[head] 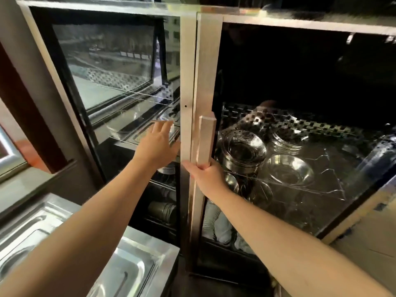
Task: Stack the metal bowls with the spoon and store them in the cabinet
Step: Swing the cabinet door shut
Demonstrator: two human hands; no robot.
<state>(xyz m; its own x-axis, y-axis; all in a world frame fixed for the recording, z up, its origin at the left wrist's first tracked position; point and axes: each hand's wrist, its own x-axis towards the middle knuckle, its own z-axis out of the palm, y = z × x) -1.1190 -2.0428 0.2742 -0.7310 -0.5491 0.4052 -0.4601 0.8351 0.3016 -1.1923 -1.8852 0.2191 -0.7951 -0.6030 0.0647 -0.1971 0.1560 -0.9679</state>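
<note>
A steel cabinet with two glass doors fills the view. My right hand (205,174) grips the lower end of the vertical door handle (206,138) on the right door. My left hand (157,144) is spread flat against the glass of the left door (111,67), holding nothing. Behind the right glass, a stack of metal bowls (243,152) stands on a wire shelf, with a single shallow metal bowl (289,171) to its right. I cannot see a spoon.
A perforated metal tray (278,123) lies behind the bowls. More bowls and white dishes (216,221) sit on lower shelves. A steel sink counter (64,243) stands at the lower left. A cardboard-coloured panel (364,232) is at the lower right.
</note>
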